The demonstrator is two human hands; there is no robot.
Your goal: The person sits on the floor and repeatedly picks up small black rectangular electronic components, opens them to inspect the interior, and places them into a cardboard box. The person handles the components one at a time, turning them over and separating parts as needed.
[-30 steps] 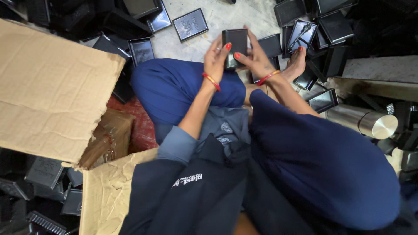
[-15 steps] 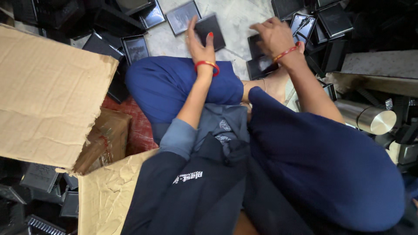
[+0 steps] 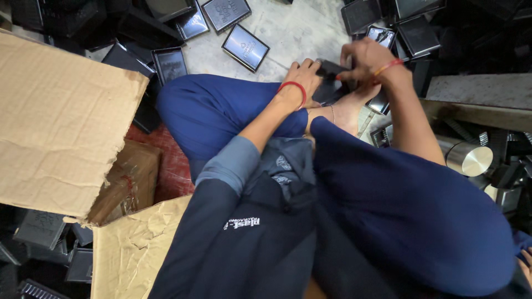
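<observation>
I sit cross-legged on the floor in dark blue trousers. Both hands meet just beyond my knees on a small flat black box (image 3: 331, 71). My left hand (image 3: 303, 76), with a red band at the wrist, grips the box's near left side. From the right, my right hand (image 3: 363, 58), with an orange-red band at the wrist, closes its fingers over the top of the box. My bare foot (image 3: 346, 111) lies directly under the hands. Most of the box is hidden by my fingers.
Several flat black boxes with glossy lids (image 3: 245, 47) lie scattered on the grey concrete floor (image 3: 299, 33) ahead. A large open cardboard carton (image 3: 61, 122) stands at my left. A shiny metal cylinder (image 3: 468, 158) lies at right beside a concrete slab (image 3: 482, 94).
The hands were apart half a second ago, the left lifting a box to the left. Now both have come together on one black box above my foot.
</observation>
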